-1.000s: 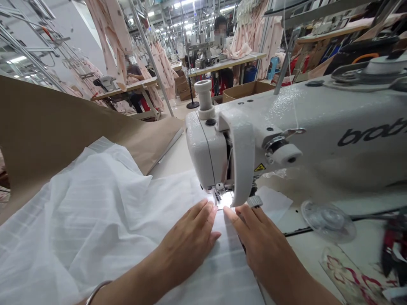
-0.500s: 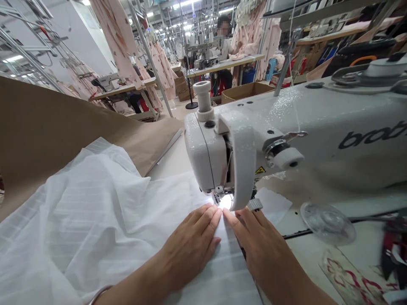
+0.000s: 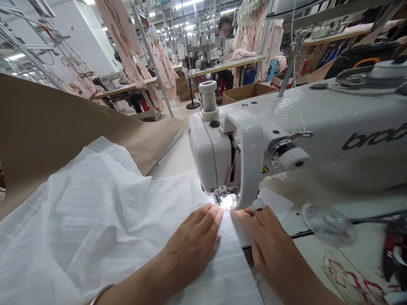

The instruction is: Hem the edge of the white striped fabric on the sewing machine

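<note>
Head view: the white cloth is spreading over the worktop, lying in loose, soft folds on the left and running flatter under the foot of the machine. It is looking thin and slightly sheer, with faint paler stripes crossing it, and its right edge is forming a fairly straight line. A bright light is whitening the part beside the foot.

The left hand is resting palm down on the cloth, nearly flat, its fingers together and their tips close to the foot. The right hand is reaching to the cloth's right edge with bent, partly spread fingers; whether it is pinching the cloth, one cannot tell. A smooth metal bangle is circling the left wrist.

The machine is showing a glossy, pebbled white casing, rounded at the corners, with a ribbed post standing on top. Matt brown paper is curving up behind the cloth. A clear, round plastic disc is lying to the right. Beyond, pale pink garments are hanging near a cardboard box.
</note>
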{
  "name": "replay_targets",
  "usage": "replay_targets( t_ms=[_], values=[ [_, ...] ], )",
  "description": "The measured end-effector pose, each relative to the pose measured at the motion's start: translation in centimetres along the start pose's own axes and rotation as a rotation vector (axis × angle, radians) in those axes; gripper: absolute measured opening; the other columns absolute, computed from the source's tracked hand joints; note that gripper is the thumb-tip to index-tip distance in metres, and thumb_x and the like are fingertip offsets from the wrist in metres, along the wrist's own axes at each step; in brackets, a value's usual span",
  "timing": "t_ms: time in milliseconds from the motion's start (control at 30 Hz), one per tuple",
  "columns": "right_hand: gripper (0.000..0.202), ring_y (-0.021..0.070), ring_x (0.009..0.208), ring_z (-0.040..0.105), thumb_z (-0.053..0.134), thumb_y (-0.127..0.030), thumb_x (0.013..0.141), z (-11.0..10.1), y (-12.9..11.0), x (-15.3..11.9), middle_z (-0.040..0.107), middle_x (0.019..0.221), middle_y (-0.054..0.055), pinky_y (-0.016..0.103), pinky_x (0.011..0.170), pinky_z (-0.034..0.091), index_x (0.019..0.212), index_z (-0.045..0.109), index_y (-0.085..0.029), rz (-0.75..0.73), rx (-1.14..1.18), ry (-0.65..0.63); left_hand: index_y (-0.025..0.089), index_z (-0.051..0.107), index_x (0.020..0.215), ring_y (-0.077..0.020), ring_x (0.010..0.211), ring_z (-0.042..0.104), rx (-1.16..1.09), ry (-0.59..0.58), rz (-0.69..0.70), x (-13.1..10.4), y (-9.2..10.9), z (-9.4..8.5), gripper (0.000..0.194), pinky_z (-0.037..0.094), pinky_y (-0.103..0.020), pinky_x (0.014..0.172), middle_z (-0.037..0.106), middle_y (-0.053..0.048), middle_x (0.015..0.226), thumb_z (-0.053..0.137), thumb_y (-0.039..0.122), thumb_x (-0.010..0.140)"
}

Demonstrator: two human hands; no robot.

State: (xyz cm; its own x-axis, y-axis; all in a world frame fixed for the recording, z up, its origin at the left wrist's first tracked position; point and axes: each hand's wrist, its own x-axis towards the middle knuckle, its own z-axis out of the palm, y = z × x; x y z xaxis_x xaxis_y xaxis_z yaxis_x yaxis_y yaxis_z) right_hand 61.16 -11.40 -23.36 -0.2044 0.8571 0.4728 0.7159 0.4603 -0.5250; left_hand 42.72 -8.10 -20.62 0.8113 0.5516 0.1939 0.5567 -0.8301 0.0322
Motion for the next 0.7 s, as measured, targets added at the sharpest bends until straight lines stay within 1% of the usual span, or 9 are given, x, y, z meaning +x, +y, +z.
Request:
replay_targets(
  t_ms=[67,133,267,367,567,700],
  values=[
    [0.039,0.0191,0.087,0.042,0.028,0.002,0.082,0.31,-0.01,-0.21,0.047,0.094,0.009,0.035,0.074,0.042,0.109,0.052,-0.013,0.004,0.006,-0.014,0.003,0.037,0.13,-0.0278,0.117,0.05,-0.004,0.007,-0.003,-0.01,-0.02,0.03,0.041,0.049,-0.041,0.093,0.054,-0.018,0.123,0.037,0.016,0.092],
    [0.042,0.0194,0.088,0.042,0.027,0.002,0.083,0.49,-0.03,-0.33,0.047,0.095,0.009,0.034,0.074,0.043,0.114,0.051,-0.012,-0.006,-0.004,-0.006,0.003,0.036,0.131,-0.0274,0.117,0.05,-0.009,0.01,-0.005,-0.07,-0.04,0.06,0.041,0.049,-0.041,0.093,0.054,-0.018,0.123,0.037,0.017,0.092],
    [0.046,0.0187,0.086,0.043,0.028,0.004,0.08,0.27,-0.11,-0.18,0.048,0.091,0.01,0.031,0.07,0.045,0.114,0.054,-0.011,-0.082,-0.055,-0.01,0.002,0.034,0.132,-0.0272,0.117,0.05,-0.006,0.013,-0.009,-0.21,-0.04,0.08,0.042,0.048,-0.041,0.094,0.054,-0.018,0.123,0.037,0.018,0.093],
    [0.048,0.0186,0.083,0.045,0.028,0.006,0.077,0.12,-0.16,-0.05,0.049,0.091,0.01,0.032,0.068,0.046,0.113,0.055,-0.011,-0.117,-0.107,0.002,0.002,0.035,0.132,-0.0267,0.116,0.05,-0.016,0.011,-0.011,-0.22,-0.05,0.14,0.042,0.049,-0.041,0.094,0.054,-0.018,0.122,0.036,0.018,0.093],
    [0.041,0.0196,0.079,0.046,0.03,0.004,0.079,0.34,-0.23,-0.06,0.051,0.086,0.011,0.034,0.064,0.047,0.107,0.057,-0.008,-0.12,-0.161,-0.001,0.001,0.035,0.131,-0.028,0.115,0.05,-0.015,0.02,-0.005,-0.19,-0.11,0.27,0.042,0.049,-0.042,0.092,0.055,-0.019,0.12,0.038,0.017,0.092],
    [0.032,0.0204,0.078,0.048,0.034,-0.003,0.085,0.09,-0.02,0.32,0.053,0.086,0.01,0.033,0.062,0.048,0.106,0.057,-0.01,-0.097,-0.169,0.013,0.003,0.035,0.131,-0.0282,0.116,0.05,-0.038,0.02,-0.011,-0.14,-0.1,0.18,0.042,0.049,-0.043,0.093,0.054,-0.019,0.122,0.039,0.017,0.092]
  ],
)
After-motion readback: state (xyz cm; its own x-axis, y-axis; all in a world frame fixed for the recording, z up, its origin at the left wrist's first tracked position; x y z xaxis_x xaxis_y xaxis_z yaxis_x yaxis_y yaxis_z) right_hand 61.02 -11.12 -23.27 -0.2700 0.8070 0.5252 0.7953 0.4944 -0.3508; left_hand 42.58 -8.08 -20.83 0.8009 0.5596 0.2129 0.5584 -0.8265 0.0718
